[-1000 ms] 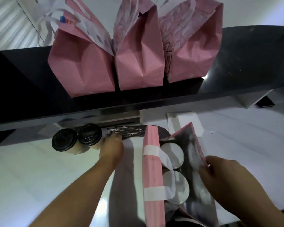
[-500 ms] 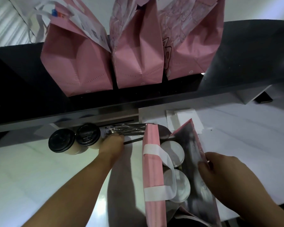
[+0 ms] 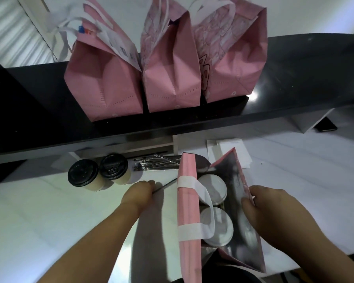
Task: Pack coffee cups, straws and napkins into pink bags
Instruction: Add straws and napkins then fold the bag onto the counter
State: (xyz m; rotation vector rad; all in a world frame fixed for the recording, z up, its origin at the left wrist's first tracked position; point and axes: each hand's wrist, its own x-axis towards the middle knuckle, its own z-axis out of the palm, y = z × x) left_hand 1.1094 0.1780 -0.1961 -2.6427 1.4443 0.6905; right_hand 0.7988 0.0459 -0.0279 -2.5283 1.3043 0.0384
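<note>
From the head view we record an open pink bag (image 3: 189,211) standing on the white counter (image 3: 49,221) at about five o'clock from the frame's centre, its white handle (image 3: 202,193) draped across the mouth. Inside it we see two white-lidded cups (image 3: 213,188), one behind the other, the nearer one (image 3: 221,227) partly under the handle loop. The right hand (image 3: 274,211) is at four o'clock, fingers curled over the bag's right wall (image 3: 239,180) and pinching its rim, spreading the mouth wide. The left hand (image 3: 139,193) is at seven o'clock, closed round a single thin wrapped straw (image 3: 166,183) whose free end points toward two o'clock, reaching close to the bag's left side; we cannot tell whether it touches. Just beyond the left hand, toward twelve o'clock, a heap of wrapped straws (image 3: 157,164) lies on the counter against the ledge. At ten o'clock from the hand stand two cups with black lids (image 3: 83,172) and pale bodies, side by side and touching, the right one (image 3: 113,166) just beside the straw heap. White napkins (image 3: 227,148) lie flat behind the open bag at one o'clock. On the raised black shelf (image 3: 294,78) at twelve o'clock three closed-up pink bags (image 3: 104,86) stand in a row, pressed flank to flank, handles upward.
</note>
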